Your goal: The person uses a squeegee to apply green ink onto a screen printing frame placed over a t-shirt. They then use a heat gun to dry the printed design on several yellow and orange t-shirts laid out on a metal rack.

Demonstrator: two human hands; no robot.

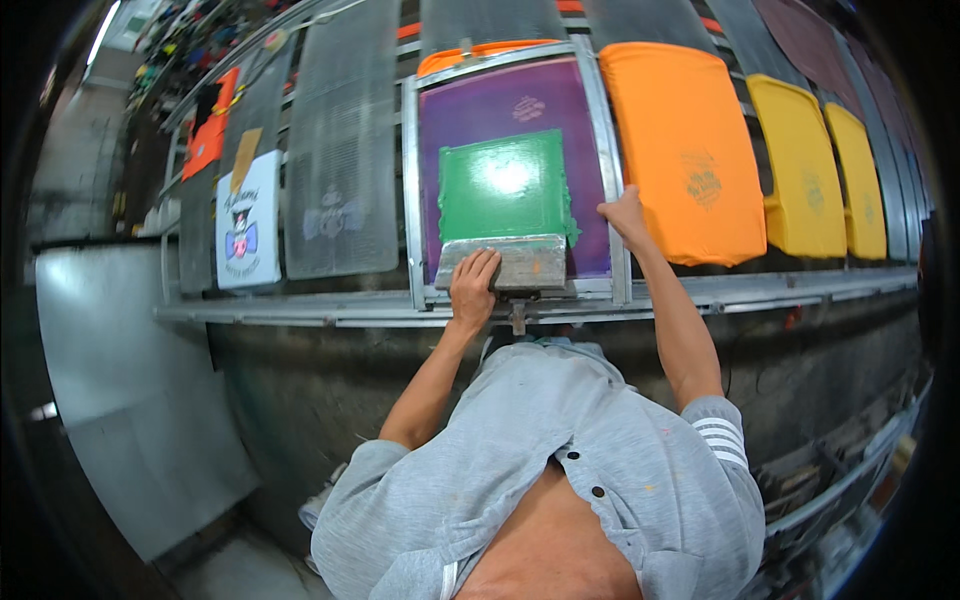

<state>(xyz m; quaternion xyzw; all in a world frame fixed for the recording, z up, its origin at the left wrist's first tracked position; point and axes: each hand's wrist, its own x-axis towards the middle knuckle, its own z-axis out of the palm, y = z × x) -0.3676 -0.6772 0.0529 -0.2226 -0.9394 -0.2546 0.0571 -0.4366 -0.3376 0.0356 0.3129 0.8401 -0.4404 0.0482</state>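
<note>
A screen printing frame of pale metal lies straight ahead, its purple mesh showing around a broad patch of wet green ink. At the near edge of the ink rests a wide, worn squeegee, tilted on the mesh. My left hand grips its left part, fingers laid over the top and the thumb hidden. At the frame's right rail, my right hand has its fingers closed on the metal. Orange cloth peeks out beyond the frame's far end.
Right of the frame lies an orange printed fabric piece on a board, then a yellow one and another yellow one. To the left are a bare grey board and a white printed piece. A metal rail runs along the near edge.
</note>
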